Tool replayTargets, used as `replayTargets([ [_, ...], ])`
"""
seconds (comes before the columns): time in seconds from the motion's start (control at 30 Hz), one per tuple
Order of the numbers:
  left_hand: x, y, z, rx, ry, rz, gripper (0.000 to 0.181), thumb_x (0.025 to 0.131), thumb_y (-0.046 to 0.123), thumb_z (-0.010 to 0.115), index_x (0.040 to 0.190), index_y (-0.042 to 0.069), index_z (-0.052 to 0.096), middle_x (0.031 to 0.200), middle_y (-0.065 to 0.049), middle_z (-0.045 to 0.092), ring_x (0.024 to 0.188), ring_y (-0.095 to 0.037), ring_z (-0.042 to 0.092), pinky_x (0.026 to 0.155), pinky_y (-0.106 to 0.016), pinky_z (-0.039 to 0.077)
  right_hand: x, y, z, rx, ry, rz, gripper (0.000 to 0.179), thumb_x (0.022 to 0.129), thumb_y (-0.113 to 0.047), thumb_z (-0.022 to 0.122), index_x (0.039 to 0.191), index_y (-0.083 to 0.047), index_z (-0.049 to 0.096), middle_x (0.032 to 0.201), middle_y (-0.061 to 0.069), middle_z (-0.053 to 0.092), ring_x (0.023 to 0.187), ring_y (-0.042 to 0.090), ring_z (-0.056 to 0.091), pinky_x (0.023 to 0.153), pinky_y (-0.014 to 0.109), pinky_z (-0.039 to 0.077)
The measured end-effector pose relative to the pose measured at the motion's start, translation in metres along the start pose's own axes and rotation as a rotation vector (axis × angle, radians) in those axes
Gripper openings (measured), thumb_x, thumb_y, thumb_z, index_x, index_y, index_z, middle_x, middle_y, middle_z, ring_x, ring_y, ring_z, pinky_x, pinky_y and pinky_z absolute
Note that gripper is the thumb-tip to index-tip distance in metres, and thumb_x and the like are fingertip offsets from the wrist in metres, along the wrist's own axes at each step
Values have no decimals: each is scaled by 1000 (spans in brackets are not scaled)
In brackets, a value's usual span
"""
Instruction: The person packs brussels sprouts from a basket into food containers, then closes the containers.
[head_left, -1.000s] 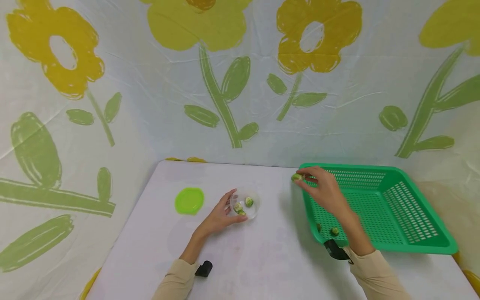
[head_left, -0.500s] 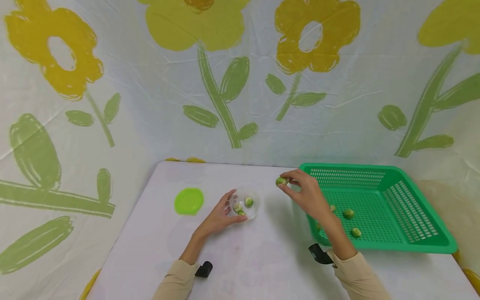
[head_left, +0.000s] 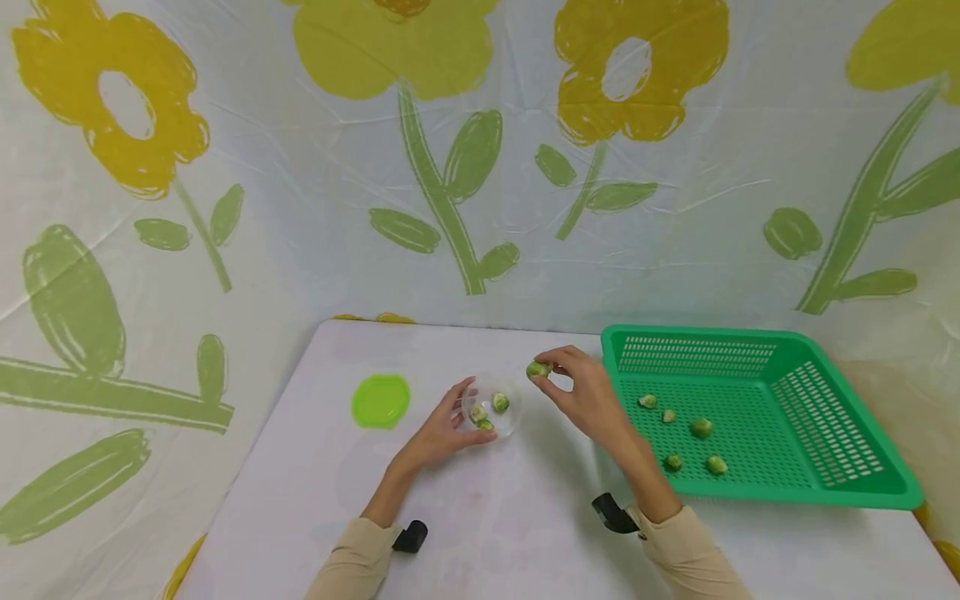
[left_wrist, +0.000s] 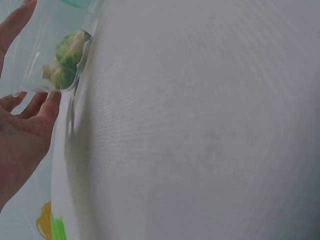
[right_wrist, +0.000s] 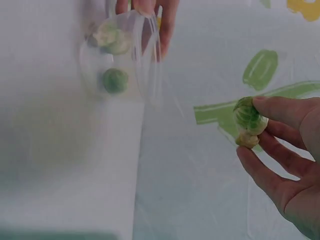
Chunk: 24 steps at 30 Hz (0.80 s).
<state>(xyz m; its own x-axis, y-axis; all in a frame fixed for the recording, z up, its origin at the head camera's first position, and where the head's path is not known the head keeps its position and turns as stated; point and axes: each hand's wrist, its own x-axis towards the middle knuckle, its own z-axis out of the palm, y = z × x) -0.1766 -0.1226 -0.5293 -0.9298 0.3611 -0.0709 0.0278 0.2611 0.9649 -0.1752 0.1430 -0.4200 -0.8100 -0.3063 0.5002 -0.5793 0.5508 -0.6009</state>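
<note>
My left hand (head_left: 442, 432) curls its fingers and thumb round a clear plastic tub (head_left: 512, 425) standing on the table. Inside the tub lie a few Brussels sprouts (head_left: 500, 402), also visible through its wall in the left wrist view. Between thumb and fingertips my right hand (head_left: 592, 400) pinches another Brussels sprout (right_wrist: 247, 120). That sprout is in the air, to the right of the tub and a little beyond it, apart from it.
At the right stands a green plastic basket (head_left: 847, 492) with several Brussels sprouts (head_left: 701, 427) on its perforated floor. A bright green lid (head_left: 381, 401) lies flat left of the tub. A flower-printed sheet (head_left: 525, 275) hangs behind the white table (head_left: 480, 533).
My right hand has carried its sprout left from the basket's edge toward the tub. More sprouts in the basket have come into view. The left hand and tub have stayed put.
</note>
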Motion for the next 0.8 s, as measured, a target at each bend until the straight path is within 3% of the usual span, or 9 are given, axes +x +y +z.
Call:
replayTargets([
  [0.37,-1,0,0,-5,-6,-11,105,84,34,88,164,21,23,163,-11,30,147,-28,35,122,-42,32,-2,0,34,37,-21,-21,25,86,-6,84,108,0,74,105,10,71,92,26,66,81,44,61],
  [0.6,0,-1,-1,-25,-6,6,103,85,31,88,164,21,23,163,-11,29,149,-27,32,122,-44,31,-4,2,52,111,-75,-26,25,86,0,82,109,3,72,105,14,69,93,29,66,85,49,61],
  [0.8,0,0,0,-30,-5,16,102,85,29,87,164,20,23,163,-13,29,150,-26,32,122,-46,31,-5,5,64,123,-122,-19,24,87,-2,82,108,3,73,106,13,70,94,29,66,88,44,61],
])
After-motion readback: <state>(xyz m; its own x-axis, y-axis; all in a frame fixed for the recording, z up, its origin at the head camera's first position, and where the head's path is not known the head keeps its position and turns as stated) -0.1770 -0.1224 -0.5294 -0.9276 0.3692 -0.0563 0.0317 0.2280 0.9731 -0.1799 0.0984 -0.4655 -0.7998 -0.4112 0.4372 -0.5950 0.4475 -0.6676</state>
